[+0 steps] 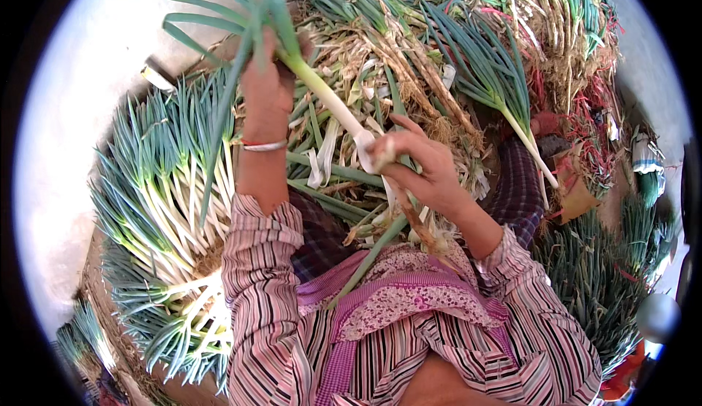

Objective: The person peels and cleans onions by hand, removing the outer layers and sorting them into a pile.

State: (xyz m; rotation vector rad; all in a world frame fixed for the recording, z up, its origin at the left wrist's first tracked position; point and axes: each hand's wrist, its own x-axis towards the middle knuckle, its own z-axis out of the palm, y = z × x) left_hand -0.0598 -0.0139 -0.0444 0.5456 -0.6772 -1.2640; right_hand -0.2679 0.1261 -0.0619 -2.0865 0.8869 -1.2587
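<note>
My left hand [269,77] grips a large green onion [326,93] where its white stalk turns to green leaves. The stalk slants down to the right, toward my right hand [422,162]. At its lower end, my right fingers pinch a pale, loosened outer layer [366,151] beside the blurred root end. A brown strip of peeled skin [415,217] hangs below that hand, over my lap. Loose peelings and cut leaves [351,173] lie beneath both hands. One long green leaf [373,258] rests across my purple floral apron [406,296].
Cleaned green onions [181,203] are piled at my left. Unpeeled ones with dry roots [422,82] lie ahead, by a heap at the far right with red ties [592,132]. Two white-stalked onions [513,115] lean by my right knee. More green bundles [592,274] stand at my right.
</note>
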